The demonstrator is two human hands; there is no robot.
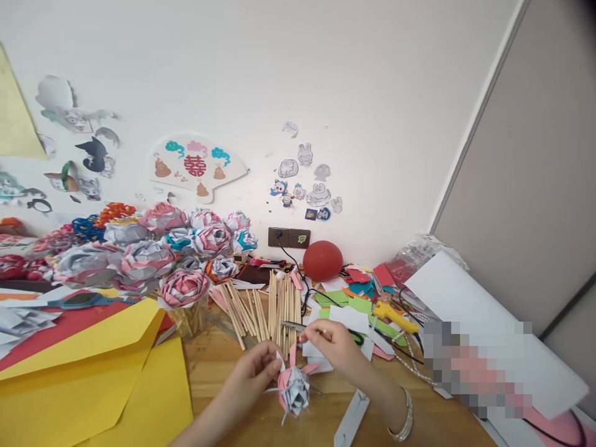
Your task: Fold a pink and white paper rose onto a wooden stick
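Tool (293, 326) part. hidden in R hand (331, 345), paper flower (294, 390) in L hand (259, 367)

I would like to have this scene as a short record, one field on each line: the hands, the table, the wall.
Left hand: holds a pink-and-white paper flower at its edge
Right hand: holds a slim tool, kind unclear
Beyond the hands: wooden sticks, side by side
Table, left: bunched paper blooms, yellow sheets in front
Table, right: yellow glue gun among paper scraps
Table, back: red balloon
Wall: fan-shaped card, small cutouts
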